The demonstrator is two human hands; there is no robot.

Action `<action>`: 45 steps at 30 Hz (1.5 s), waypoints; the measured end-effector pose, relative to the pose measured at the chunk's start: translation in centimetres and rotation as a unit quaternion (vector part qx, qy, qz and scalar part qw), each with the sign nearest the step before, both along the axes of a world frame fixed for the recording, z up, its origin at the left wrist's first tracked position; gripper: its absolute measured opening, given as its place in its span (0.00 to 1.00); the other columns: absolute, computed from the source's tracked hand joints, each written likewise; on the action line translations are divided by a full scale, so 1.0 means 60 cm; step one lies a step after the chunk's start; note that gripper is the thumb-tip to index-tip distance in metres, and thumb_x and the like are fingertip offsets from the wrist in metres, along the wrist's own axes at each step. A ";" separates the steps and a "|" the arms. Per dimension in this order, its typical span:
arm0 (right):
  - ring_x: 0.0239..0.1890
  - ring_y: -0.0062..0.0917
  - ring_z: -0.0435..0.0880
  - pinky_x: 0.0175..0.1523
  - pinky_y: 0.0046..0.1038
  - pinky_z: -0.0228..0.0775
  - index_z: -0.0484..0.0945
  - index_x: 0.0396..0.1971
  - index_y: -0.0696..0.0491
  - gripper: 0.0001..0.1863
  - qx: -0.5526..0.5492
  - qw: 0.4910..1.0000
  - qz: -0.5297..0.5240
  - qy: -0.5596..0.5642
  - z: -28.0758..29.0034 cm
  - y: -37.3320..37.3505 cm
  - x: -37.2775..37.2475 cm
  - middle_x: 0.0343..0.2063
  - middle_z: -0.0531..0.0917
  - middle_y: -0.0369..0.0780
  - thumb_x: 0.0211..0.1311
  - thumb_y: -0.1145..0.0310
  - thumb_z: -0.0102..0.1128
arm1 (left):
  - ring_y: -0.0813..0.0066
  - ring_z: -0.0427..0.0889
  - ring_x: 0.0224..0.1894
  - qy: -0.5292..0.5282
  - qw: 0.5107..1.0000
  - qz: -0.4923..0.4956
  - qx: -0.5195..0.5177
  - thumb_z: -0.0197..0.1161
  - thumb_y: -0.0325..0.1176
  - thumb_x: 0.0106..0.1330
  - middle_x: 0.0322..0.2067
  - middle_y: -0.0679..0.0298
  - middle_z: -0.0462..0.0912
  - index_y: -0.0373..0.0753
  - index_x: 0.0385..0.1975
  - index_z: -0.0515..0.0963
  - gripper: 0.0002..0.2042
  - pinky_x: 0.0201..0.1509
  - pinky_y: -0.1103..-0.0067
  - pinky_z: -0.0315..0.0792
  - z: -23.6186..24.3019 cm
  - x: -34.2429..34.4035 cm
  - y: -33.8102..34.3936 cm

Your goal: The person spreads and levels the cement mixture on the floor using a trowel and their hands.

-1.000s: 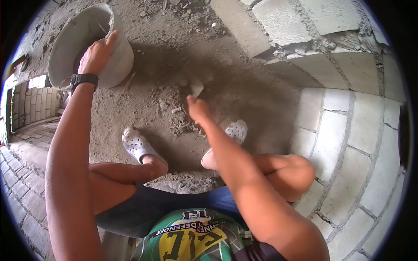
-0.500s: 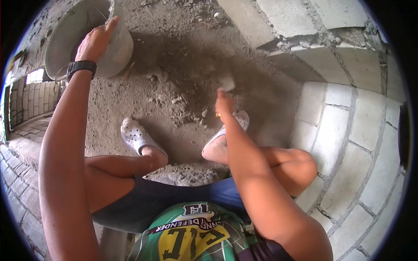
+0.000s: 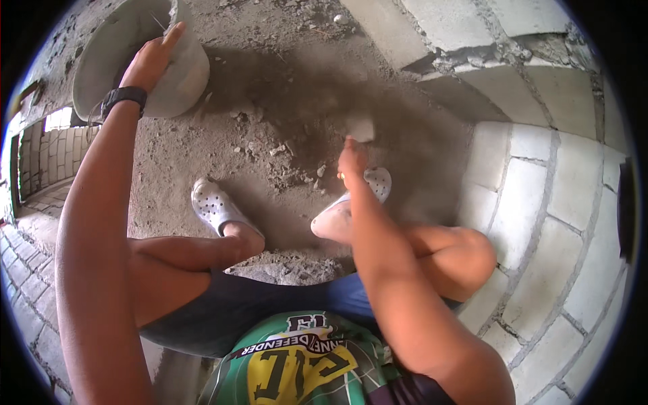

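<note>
My left hand [image 3: 148, 65] is closed over the rim of a whitish, dusty bucket [image 3: 185, 77] at the upper left, its forefinger stretched along the edge. The bucket stands on the dirt, and its inside is partly hidden by that hand. My right hand [image 3: 352, 162] is wrapped round the handle of a trowel [image 3: 362, 129], just beyond my right shoe. The trowel's pale flat blade is blurred and lies low over loose grey-brown dirt [image 3: 283, 88]; its handle is hidden in my fingers.
A block wall [image 3: 520, 209] rises close on my right and continues along the upper right. My light clog-style shoes [image 3: 214, 206] stand apart on the dirt. Small rubble lumps [image 3: 278, 150] lie between them and beyond. Another block wall [image 3: 57, 158] shows at far left.
The trowel and my right hand have shifted slightly right. My left hand stays on the bucket's rim, and the whole view has moved a little.
</note>
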State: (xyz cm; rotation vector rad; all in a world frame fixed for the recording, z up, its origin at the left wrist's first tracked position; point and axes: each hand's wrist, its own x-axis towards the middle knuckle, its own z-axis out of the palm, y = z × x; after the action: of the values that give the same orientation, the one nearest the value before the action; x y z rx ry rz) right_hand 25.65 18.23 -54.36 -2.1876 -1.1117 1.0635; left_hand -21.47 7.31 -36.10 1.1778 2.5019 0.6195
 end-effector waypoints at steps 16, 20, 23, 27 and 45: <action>0.15 0.37 0.81 0.19 0.40 0.71 0.83 0.39 0.64 0.41 -0.170 0.957 0.235 0.014 -0.019 0.011 0.058 0.22 0.83 0.49 0.77 0.34 0.46 | 0.50 0.83 0.58 -0.107 0.994 -0.001 -0.024 0.45 0.67 0.78 0.56 0.44 0.85 0.36 0.63 0.80 0.37 0.70 0.64 0.68 -0.003 -0.025 -0.005; 0.16 0.40 0.82 0.19 0.41 0.73 0.83 0.38 0.65 0.40 -0.082 0.988 0.134 -0.004 -0.019 -0.025 0.022 0.22 0.83 0.50 0.77 0.35 0.45 | 0.45 0.82 0.61 -0.055 0.996 0.053 -0.045 0.45 0.71 0.75 0.57 0.43 0.85 0.33 0.60 0.82 0.42 0.71 0.63 0.67 -0.007 -0.021 0.002; 0.17 0.44 0.83 0.21 0.41 0.75 0.83 0.40 0.66 0.42 -0.144 0.950 0.275 -0.041 -0.016 -0.012 0.030 0.23 0.84 0.51 0.77 0.34 0.43 | 0.45 0.80 0.64 -0.058 0.995 0.017 -0.076 0.44 0.73 0.74 0.58 0.42 0.84 0.34 0.59 0.82 0.43 0.72 0.62 0.66 -0.006 -0.040 -0.005; 0.19 0.46 0.85 0.24 0.45 0.77 0.84 0.44 0.66 0.43 -0.103 0.985 0.135 -0.018 -0.036 -0.050 0.025 0.26 0.86 0.55 0.77 0.33 0.42 | 0.46 0.83 0.59 0.042 0.998 0.001 -0.045 0.42 0.64 0.81 0.52 0.44 0.87 0.40 0.64 0.80 0.34 0.70 0.63 0.68 -0.039 -0.036 0.007; 0.13 0.26 0.70 0.18 0.33 0.64 0.71 0.30 0.52 0.31 -0.154 0.973 0.023 0.171 0.024 -0.114 -0.016 0.18 0.71 0.36 0.78 0.35 0.48 | 0.50 0.88 0.30 0.388 0.900 -0.165 -0.106 0.51 0.41 0.81 0.27 0.49 0.86 0.41 0.57 0.81 0.17 0.34 0.59 0.79 -0.059 -0.091 -0.044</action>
State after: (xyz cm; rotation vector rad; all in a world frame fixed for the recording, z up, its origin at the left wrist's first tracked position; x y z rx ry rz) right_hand 24.69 11.41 -52.93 -2.0955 -0.8908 1.6551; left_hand -26.94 4.67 -39.61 1.9839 2.7283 -0.2835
